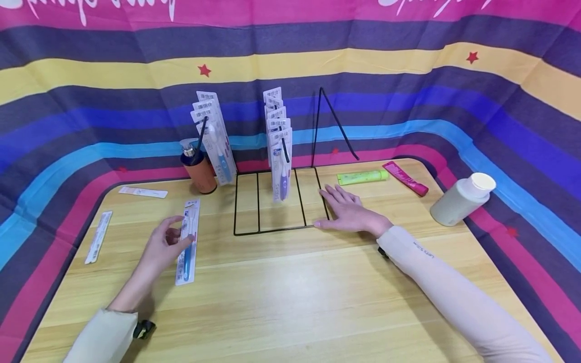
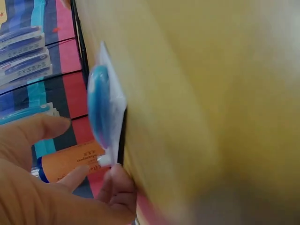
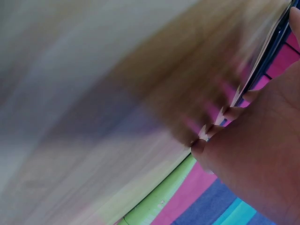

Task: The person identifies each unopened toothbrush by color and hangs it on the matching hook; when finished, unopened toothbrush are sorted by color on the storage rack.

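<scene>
A packaged toothbrush [image 1: 188,242] with a blue handle lies on the table at the left, its card pale. My left hand [image 1: 164,247] is over its left side, thumb and index finger spread apart above the card. In the left wrist view, the curled lower fingers [image 2: 121,185] are at the card's edge; the thumb stands off from it. My right hand [image 1: 347,209] lies flat with spread fingers over the right side of a black wire rack's base [image 1: 281,231]. Packaged toothbrushes [image 1: 282,166] hang from the rack's middle hook, others [image 1: 218,146] from its left hook.
The right hook [image 1: 338,121] of the rack is bare. An orange pump bottle [image 1: 199,174] stands behind the left hand. Two slim white packs [image 1: 142,192] lie at the far left. A green tube [image 1: 362,177], a magenta tube [image 1: 405,179] and a white-capped bottle [image 1: 460,201] are on the right.
</scene>
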{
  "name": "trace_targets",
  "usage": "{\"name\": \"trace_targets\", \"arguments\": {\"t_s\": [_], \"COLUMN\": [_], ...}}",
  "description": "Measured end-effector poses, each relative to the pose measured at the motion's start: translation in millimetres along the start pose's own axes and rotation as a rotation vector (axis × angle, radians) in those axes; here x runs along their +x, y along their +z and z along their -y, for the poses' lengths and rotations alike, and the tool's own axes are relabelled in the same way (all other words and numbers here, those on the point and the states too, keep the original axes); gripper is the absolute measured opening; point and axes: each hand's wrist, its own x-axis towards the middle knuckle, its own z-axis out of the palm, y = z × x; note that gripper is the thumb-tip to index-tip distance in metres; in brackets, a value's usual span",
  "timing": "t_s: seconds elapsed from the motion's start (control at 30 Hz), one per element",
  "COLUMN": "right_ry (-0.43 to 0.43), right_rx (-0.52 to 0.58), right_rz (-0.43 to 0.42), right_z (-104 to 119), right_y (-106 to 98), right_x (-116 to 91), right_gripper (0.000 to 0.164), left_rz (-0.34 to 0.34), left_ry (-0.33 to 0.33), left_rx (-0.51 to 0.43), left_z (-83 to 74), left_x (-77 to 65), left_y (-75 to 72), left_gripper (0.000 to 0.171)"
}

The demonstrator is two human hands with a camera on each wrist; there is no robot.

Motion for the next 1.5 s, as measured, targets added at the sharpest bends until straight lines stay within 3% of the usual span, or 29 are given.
{"name": "trace_targets", "arguments": {"t_s": [0.27, 0.4, 0.77, 0.97, 1.17, 1.27, 1.33, 1.4, 1.5], "right_ry": [-0.001, 0.001, 0.001, 0.001, -0.001, -0.001, -0.007, -0.005, -0.007], "right_rx": [0.003, -0.001, -0.002, -0.010, 0.004, 0.000, 0.001, -0.002, -0.002], "right_rz": [-0.001, -0.001, 0.002, -0.001, 0.008, 0.006, 0.003, 0.004, 0.005], "right_z": [0.5, -0.6, -0.5, -1.8, -0.3, 0.0, 0.7, 1.0, 1.8], "right_y": [-1.1, -1.1, -0.8, -1.8, -2.2, -1.7, -1.5, -1.1, -0.6], "right_x": [0.1, 0.8, 2.6, 3.9, 1.8, 1.1, 0.7, 0.5, 0.4], "right_gripper": [0.111, 0.111, 0.111, 0.110, 0.110, 0.110, 0.110, 0.110, 0.110], "left_rz": [0.075, 0.094, 0.127, -0.008, -0.266, -0.405, -0.463, -0.484, -0.461], "left_ry": [-0.050, -0.089, -0.177, -0.130, -0.044, 0.031, 0.096, 0.181, 0.325], "left_rx": [0.149, 0.198, 0.076, 0.011, -0.112, -0.238, -0.351, -0.448, -0.547], "left_z": [-1.9, -5.7, 0.8, 7.0, -3.3, -20.2, -33.1, -45.4, -59.9], "left_x": [-2.2, -1.6, -2.1, -0.8, -0.2, -3.8, -8.3, -14.0, -22.9], "left_y": [0.7, -0.3, -17.1, -24.8, -24.0, -22.4, -21.4, -20.5, -18.6], "left_gripper": [0.087, 0.088, 0.060, 0.042, 0.040, 0.037, 0.034, 0.032, 0.030]}}
